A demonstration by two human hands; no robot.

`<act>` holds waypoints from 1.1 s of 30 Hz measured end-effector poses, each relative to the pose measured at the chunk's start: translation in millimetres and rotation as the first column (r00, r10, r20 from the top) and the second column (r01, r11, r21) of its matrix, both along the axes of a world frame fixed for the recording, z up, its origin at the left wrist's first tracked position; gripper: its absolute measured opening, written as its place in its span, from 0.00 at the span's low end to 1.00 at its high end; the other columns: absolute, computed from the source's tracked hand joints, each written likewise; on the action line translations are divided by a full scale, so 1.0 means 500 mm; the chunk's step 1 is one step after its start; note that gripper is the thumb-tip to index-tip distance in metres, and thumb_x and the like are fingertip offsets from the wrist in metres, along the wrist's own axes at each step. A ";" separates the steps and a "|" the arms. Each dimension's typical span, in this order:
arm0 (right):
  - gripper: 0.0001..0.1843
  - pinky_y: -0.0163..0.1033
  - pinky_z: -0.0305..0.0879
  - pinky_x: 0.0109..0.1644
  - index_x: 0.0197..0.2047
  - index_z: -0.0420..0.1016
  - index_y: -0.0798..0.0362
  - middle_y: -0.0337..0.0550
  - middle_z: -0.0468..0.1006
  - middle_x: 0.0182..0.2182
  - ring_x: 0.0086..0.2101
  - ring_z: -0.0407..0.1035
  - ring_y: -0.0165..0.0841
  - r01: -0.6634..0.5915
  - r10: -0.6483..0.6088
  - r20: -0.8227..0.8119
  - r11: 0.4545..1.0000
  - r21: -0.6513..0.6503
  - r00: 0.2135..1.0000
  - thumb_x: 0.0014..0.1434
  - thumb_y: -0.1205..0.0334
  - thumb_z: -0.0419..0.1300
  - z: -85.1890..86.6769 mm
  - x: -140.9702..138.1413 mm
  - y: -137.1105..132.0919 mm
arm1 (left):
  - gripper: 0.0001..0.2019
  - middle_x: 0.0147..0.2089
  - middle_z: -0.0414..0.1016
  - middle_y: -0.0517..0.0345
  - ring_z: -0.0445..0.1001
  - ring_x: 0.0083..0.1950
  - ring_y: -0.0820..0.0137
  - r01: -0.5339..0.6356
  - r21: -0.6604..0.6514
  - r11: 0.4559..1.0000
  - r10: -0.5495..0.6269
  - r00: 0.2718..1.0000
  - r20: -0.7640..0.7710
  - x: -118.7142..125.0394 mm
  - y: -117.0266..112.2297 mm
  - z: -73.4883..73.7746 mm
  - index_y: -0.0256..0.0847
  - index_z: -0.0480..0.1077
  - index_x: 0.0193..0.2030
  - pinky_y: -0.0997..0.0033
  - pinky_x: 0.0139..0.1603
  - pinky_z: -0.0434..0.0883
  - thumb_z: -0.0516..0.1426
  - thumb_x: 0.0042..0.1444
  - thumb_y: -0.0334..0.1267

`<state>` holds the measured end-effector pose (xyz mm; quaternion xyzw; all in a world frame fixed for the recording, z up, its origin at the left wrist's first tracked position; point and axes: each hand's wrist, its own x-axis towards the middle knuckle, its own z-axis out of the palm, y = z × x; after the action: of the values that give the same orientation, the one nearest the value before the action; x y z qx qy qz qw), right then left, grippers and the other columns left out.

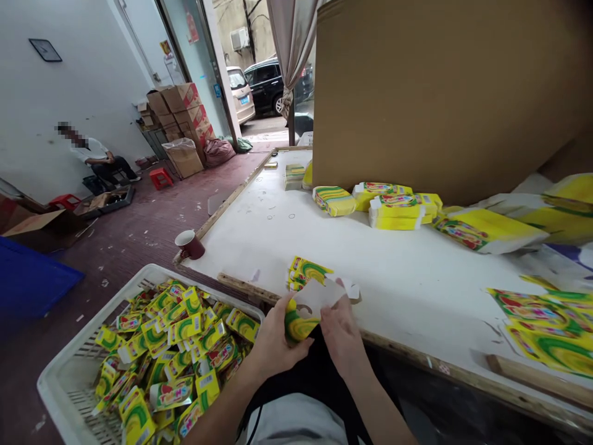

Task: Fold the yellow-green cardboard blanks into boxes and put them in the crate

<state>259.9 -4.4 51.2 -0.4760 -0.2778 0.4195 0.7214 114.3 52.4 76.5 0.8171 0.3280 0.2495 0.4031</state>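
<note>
Over the table's near edge, my left hand (273,337) is closed around a small yellow and green printed carton (299,326), its thumb and fingers on either side. The carton's pale inner side faces up. My right hand (340,334) has its fingers closed on the white flap end of the same carton; its fingertips are partly hidden. Just beyond both hands, a few more printed cartons (310,269) lie on the white table (250,238). To the left, a white plastic basket (53,371) is heaped with small yellow and green cartons (185,330).
A maroon mug (189,245) stands at the table's left corner. Bundles of yellow cartons (398,210) line a large cardboard sheet (430,93). Flat printed cartons (551,334) and a wooden strip (542,378) lie at right. A person (102,154) sits by the far wall.
</note>
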 end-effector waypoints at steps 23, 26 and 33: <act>0.27 0.48 0.67 0.64 0.62 0.71 0.39 0.44 0.67 0.65 0.62 0.66 0.39 -0.122 0.005 0.794 0.989 0.087 0.608 0.65 0.71 0.50 0.002 -0.008 -0.035 | 0.34 0.55 0.67 0.48 0.71 0.56 0.59 0.018 0.007 1.000 -0.018 0.999 0.046 0.002 0.006 -0.006 0.43 0.55 0.59 0.55 0.57 0.70 0.63 0.45 0.31; 0.25 0.50 0.68 0.63 0.64 0.70 0.42 0.48 0.68 0.65 0.62 0.66 0.42 -0.058 -0.009 0.784 0.997 0.057 0.620 0.64 0.67 0.55 -0.004 0.002 -0.027 | 0.27 0.54 0.69 0.48 0.70 0.56 0.56 -0.054 0.120 0.991 0.059 0.997 -0.040 -0.013 0.009 0.002 0.42 0.61 0.55 0.52 0.58 0.69 0.63 0.47 0.33; 0.18 0.51 0.64 0.65 0.53 0.79 0.45 0.49 0.63 0.67 0.64 0.63 0.43 -0.316 0.312 0.810 0.934 -0.167 0.497 0.63 0.67 0.57 0.032 0.046 -0.033 | 0.29 0.53 0.75 0.51 0.74 0.54 0.58 0.068 0.144 0.987 -0.050 0.991 -0.127 -0.037 0.036 0.024 0.44 0.65 0.55 0.59 0.55 0.71 0.66 0.45 0.35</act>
<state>282.8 -21.0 67.3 -0.5563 -0.6648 0.2707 0.4187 96.0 70.5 88.4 0.8680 0.3083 0.2102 0.3275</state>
